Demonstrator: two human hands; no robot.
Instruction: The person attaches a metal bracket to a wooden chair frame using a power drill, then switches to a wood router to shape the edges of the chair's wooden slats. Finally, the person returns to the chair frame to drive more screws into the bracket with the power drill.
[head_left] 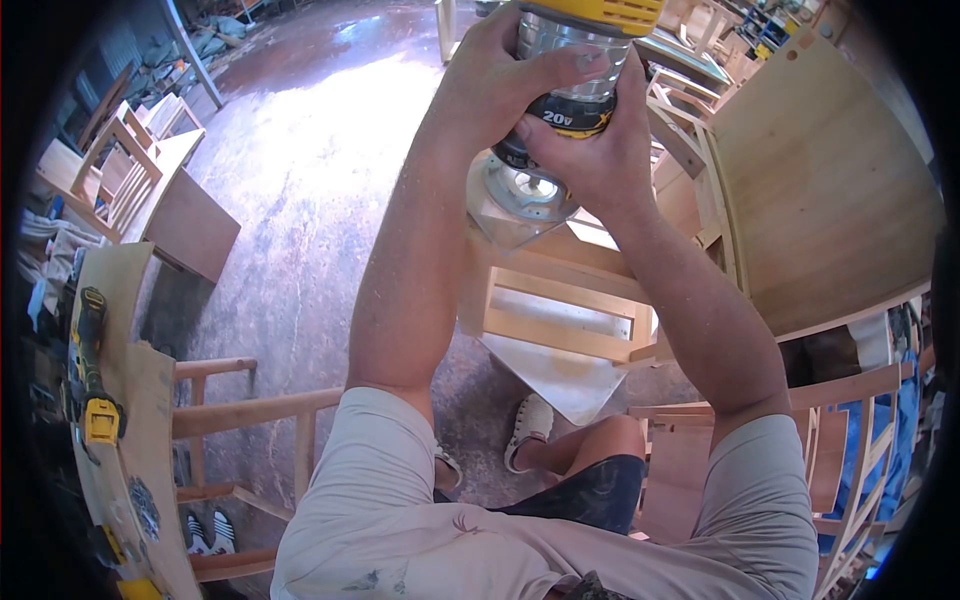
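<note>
High in the view, both hands are wrapped round a yellow, black and silver cordless trim router marked 20V. My left hand grips its silver body from the left, thumb across the front. Lower on the right side, my right hand is closed round the black collar. The router's clear base points down and overlaps the corner of a pale wooden frame with slats. Part of the router's top is cut off by the view's edge.
A large plywood panel leans at the right. On the left, a wooden board bears a yellow and black cordless power tool. Wooden chair-like frames stand close by on both sides. A pale pointed sheet lies near my feet.
</note>
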